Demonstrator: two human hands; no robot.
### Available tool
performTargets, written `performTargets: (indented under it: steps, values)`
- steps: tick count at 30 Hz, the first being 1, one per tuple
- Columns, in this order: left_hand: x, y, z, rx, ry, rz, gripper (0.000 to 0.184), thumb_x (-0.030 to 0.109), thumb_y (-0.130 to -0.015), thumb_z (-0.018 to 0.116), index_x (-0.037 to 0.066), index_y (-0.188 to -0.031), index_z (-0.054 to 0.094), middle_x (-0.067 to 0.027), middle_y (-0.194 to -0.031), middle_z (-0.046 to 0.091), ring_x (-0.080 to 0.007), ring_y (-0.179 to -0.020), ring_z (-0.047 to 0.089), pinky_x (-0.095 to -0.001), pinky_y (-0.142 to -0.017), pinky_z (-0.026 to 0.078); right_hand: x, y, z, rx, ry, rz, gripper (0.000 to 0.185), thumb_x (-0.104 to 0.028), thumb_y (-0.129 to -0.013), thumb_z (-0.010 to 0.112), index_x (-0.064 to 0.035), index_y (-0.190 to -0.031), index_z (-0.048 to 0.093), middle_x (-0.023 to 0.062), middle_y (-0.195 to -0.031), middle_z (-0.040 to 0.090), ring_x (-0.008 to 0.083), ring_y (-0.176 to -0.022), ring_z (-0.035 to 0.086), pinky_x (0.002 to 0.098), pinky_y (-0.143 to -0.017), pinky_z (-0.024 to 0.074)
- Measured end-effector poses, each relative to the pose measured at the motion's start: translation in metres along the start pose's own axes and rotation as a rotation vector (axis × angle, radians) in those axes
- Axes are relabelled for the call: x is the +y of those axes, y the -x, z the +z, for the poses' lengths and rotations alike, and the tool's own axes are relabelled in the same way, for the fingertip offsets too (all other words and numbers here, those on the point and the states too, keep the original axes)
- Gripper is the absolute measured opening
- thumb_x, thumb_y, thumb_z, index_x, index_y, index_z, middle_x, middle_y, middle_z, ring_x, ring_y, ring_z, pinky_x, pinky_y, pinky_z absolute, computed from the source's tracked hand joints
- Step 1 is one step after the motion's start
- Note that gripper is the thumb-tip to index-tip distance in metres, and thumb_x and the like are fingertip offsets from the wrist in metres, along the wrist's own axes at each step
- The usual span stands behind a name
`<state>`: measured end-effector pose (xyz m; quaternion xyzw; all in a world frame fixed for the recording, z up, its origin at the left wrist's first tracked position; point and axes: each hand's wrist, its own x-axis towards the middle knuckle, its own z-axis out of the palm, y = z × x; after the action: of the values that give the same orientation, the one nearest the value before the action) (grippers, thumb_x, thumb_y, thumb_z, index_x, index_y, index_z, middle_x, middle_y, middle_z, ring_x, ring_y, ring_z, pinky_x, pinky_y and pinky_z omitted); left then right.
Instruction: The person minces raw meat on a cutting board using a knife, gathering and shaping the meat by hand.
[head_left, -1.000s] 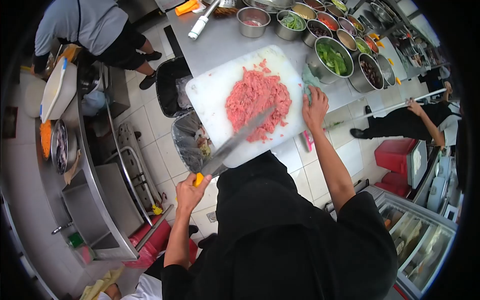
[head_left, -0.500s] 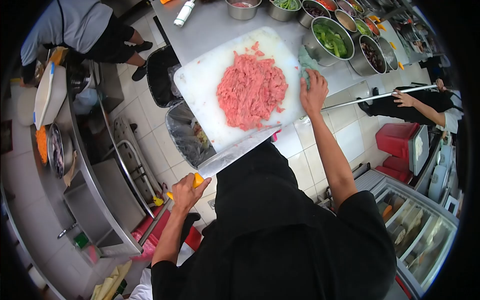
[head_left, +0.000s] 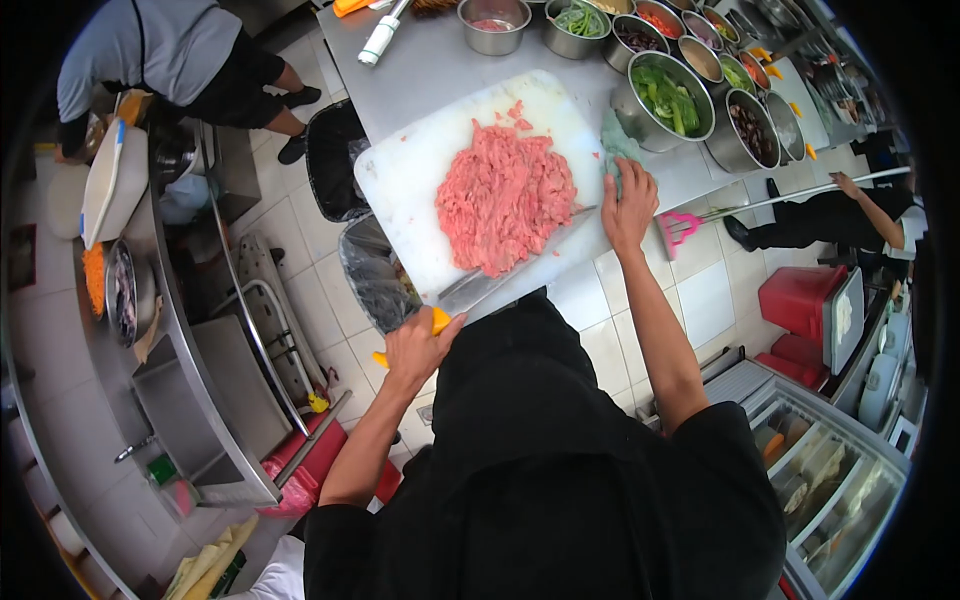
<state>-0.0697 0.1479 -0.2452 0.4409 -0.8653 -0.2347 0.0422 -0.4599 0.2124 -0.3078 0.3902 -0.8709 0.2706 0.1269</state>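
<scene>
- The left hand grips the knife, its long flat blade along the meat's edge, near side of the cutting board.
- Soft, ragged pink minced meat lies mid-board, seemingly being worked; another stroke calls for level steel.
- Right hand touches the cloth beside the board; cannot tell if pinching.

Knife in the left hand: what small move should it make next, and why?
Probably a short push of the knife into the meat: the left hand grips its handle, and the blade lies along the meat's near edge. Short, because its tip points near the right hand.
</scene>
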Motion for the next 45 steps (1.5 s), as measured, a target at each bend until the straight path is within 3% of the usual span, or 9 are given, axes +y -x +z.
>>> performTargets:
  steps: [10,25,31,34,37,40,43,45]
  values:
    - [0.012,-0.020,0.006,0.054,-0.022,0.083,0.060,0.056,-0.090,0.067,-0.002,-0.073,0.059,-0.0228,-0.064,0.065,-0.0398,-0.055,0.066,-0.0475,-0.048,0.050,0.000,0.000,0.000,0.002,-0.067,0.025,0.036,-0.029,-0.100,0.054,-0.0164,-0.132,0.059,0.0086,-0.136,0.055,0.0324,-0.129,0.045,0.0491,-0.107,0.0318]
    - [0.001,-0.026,-0.018,-0.057,0.084,-0.046,0.060,0.056,-0.094,0.060,-0.002,-0.078,0.064,-0.0246,-0.062,0.063,-0.0437,-0.060,0.065,-0.0488,-0.057,0.051,0.008,0.000,0.000,0.047,-0.194,0.014,0.035,-0.029,-0.102,0.047,-0.0105,-0.129,0.060,0.0091,-0.133,0.059,0.0325,-0.126,0.048,0.0478,-0.105,0.0327]
    - [-0.006,-0.043,-0.023,-0.186,0.289,-0.262,0.069,0.058,-0.097,0.053,-0.005,-0.073,0.065,-0.0304,-0.066,0.061,-0.0486,-0.068,0.064,-0.0525,-0.066,0.050,0.008,0.000,0.001,0.028,-0.175,0.030,0.035,-0.030,-0.102,0.048,-0.0112,-0.129,0.060,0.0091,-0.134,0.058,0.0325,-0.128,0.047,0.0482,-0.107,0.0318]
    - [-0.021,-0.049,-0.011,-0.211,0.362,-0.305,0.073,0.062,-0.097,0.052,-0.006,-0.071,0.065,-0.0253,-0.063,0.063,-0.0419,-0.067,0.066,-0.0504,-0.068,0.050,0.007,0.001,0.001,0.015,-0.158,0.043,0.036,-0.031,-0.102,0.049,-0.0116,-0.130,0.060,0.0088,-0.135,0.057,0.0324,-0.129,0.046,0.0484,-0.107,0.0309]
    - [-0.025,-0.054,-0.012,-0.331,0.529,-0.473,0.077,0.067,-0.096,0.049,-0.004,-0.067,0.062,-0.0151,-0.056,0.059,-0.0283,-0.052,0.061,-0.0434,-0.054,0.048,0.008,0.001,0.003,0.008,-0.138,0.045,0.036,-0.031,-0.102,0.049,-0.0119,-0.131,0.059,0.0084,-0.137,0.057,0.0325,-0.130,0.045,0.0487,-0.108,0.0302]
    - [-0.019,-0.059,-0.023,-0.479,0.699,-0.610,0.077,0.071,-0.095,0.047,0.000,-0.067,0.057,-0.0059,-0.052,0.051,-0.0153,-0.042,0.049,-0.0340,-0.041,0.039,0.007,0.000,0.001,-0.001,-0.150,0.049,0.037,-0.031,-0.102,0.050,-0.0123,-0.132,0.059,0.0083,-0.137,0.056,0.0329,-0.130,0.044,0.0491,-0.109,0.0297]
    - [-0.017,-0.062,-0.020,-0.516,0.823,-0.707,0.074,0.071,-0.095,0.046,0.003,-0.068,0.054,-0.0030,-0.050,0.044,-0.0116,-0.036,0.040,-0.0286,-0.036,0.031,0.007,0.001,0.001,-0.003,-0.151,0.045,0.037,-0.031,-0.101,0.050,-0.0127,-0.132,0.059,0.0088,-0.138,0.056,0.0336,-0.131,0.044,0.0494,-0.109,0.0294]
    - [-0.010,-0.064,-0.030,-0.547,0.808,-0.686,0.075,0.072,-0.095,0.043,0.003,-0.069,0.053,-0.0029,-0.051,0.044,-0.0130,-0.038,0.042,-0.0298,-0.037,0.033,0.009,0.002,0.004,0.005,-0.144,0.040,0.038,-0.031,-0.101,0.051,-0.0127,-0.133,0.058,0.0093,-0.138,0.056,0.0341,-0.131,0.044,0.0496,-0.109,0.0292]
